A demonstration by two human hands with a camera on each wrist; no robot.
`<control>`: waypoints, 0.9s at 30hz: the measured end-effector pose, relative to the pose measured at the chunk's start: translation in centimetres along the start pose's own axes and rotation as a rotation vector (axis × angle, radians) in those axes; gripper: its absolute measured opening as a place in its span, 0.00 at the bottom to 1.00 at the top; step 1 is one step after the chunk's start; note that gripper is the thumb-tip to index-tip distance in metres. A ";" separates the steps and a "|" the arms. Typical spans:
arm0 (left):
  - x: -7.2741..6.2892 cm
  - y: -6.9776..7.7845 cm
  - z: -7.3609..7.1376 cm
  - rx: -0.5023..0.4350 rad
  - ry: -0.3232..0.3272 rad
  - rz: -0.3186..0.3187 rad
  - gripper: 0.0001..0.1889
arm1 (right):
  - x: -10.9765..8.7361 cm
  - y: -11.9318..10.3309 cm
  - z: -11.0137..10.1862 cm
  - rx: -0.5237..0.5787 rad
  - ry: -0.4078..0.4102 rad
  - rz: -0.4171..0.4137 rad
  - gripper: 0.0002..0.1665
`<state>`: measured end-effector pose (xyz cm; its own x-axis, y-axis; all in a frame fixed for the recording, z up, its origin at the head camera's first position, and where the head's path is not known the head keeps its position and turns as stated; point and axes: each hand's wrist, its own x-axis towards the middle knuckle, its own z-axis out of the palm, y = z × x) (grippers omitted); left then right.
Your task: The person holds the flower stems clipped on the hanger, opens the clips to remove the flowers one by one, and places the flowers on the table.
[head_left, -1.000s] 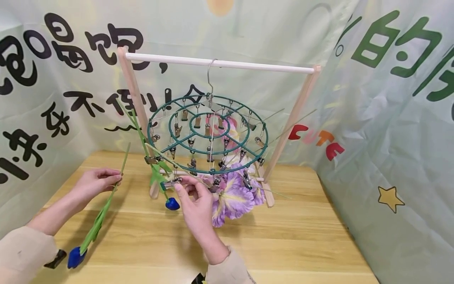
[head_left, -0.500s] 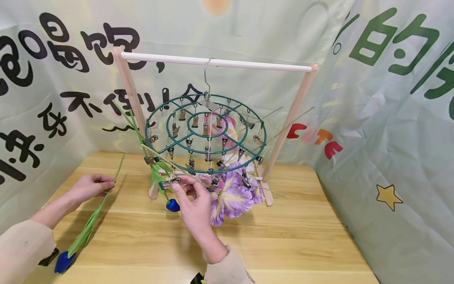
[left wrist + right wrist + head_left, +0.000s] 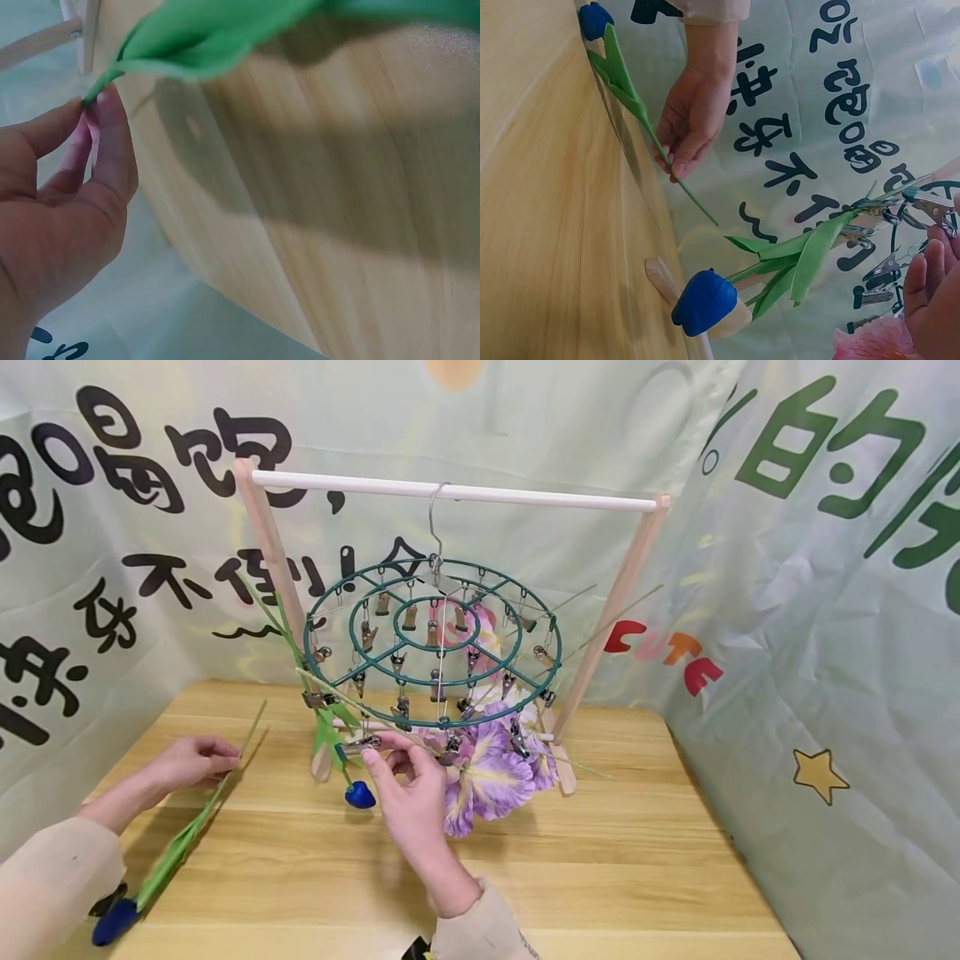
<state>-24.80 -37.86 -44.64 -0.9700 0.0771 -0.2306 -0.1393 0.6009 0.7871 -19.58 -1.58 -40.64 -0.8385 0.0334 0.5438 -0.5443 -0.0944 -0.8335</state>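
Note:
My left hand pinches the thin green stem of a blue artificial tulip between thumb and fingertips. Its bloom hangs low toward me, close over the table, and the bare stem end points up and away. At the front left of a round green clip hanger, my right hand pinches a metal clip with thumb and fingers. Just left of that clip, a second blue tulip hangs bloom down from another clip. In the left wrist view, the held tulip's green leaf crosses above my fingertips.
A wooden stand with a white rod carries the hanger by its hook. Several metal clips dangle from the rings. Purple and pink flowers hang at the hanger's right, with stems sticking out sideways. Printed cloth walls surround the wooden table.
My left hand has drawn slightly left and down, and the tulip's bloom has swung left and toward me. My right hand stays on the clip. The head view has shifted a little.

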 end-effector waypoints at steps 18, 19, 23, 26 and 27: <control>0.5 -1.5 1.2 0.039 -0.008 -0.003 0.15 | -0.1 -0.1 0.0 0.024 -0.013 0.039 0.14; 0.5 -1.6 1.2 0.040 -0.010 -0.002 0.15 | -0.1 -0.1 0.0 0.025 -0.013 0.040 0.14; 0.6 -1.8 1.5 0.046 -0.015 0.009 0.14 | -0.1 -0.1 0.1 0.017 -0.008 0.041 0.13; 0.7 -1.9 1.6 0.065 -0.002 0.025 0.12 | -0.2 0.0 0.1 0.004 -0.004 0.035 0.13; 0.7 -1.9 1.6 0.073 0.005 0.028 0.12 | -0.2 0.1 0.1 0.000 -0.003 0.031 0.13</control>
<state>-24.88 -37.66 -47.26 -0.9742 0.0908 -0.2066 -0.0979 0.6547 0.7495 -19.46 -1.65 -40.78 -0.8552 0.0270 0.5176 -0.5177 -0.0952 -0.8503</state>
